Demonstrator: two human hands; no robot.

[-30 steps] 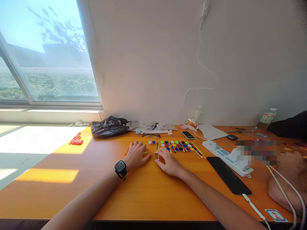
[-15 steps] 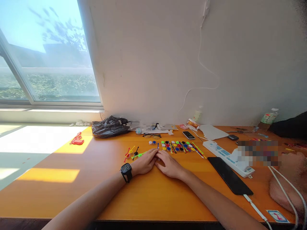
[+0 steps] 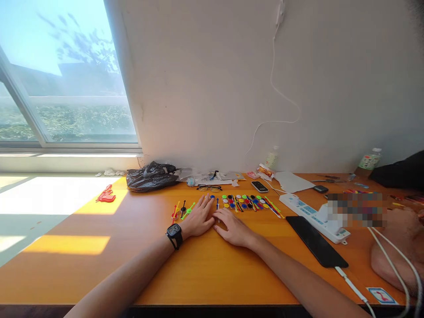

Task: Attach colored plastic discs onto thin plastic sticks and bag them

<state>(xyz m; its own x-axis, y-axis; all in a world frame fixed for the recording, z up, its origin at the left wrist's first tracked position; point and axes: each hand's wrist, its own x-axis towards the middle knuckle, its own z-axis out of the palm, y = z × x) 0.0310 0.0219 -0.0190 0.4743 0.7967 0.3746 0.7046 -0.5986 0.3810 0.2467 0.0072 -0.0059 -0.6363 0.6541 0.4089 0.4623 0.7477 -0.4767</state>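
Note:
My left hand [image 3: 198,217], with a black watch [image 3: 174,230] on the wrist, lies stretched forward on the table. Its fingers are extended beside a blue disc [image 3: 212,197], and nothing shows in them. Close by, my right hand [image 3: 233,227] has bent fingers round the lower part of a blue arrow [image 3: 217,202], whose tip points away from me. To the left lie spinner pieces: a red arrow [image 3: 174,213], a black arrow [image 3: 183,209] and a green arrow [image 3: 190,208]. Several coloured discs [image 3: 244,206] and loose arrows lie in rows to the right.
A black plastic bag [image 3: 151,177], glasses [image 3: 209,188] and a small black device [image 3: 259,187] lie toward the wall. A power strip [image 3: 314,217] and a charging phone [image 3: 316,242] are on the right, near another person's hand [image 3: 395,247]. A red toy gun [image 3: 106,194] lies left.
My left hand has moved away from my right fingertips, reaching forward with its fingers spread over where a white disc was. My right hand stays by the blue arrow.

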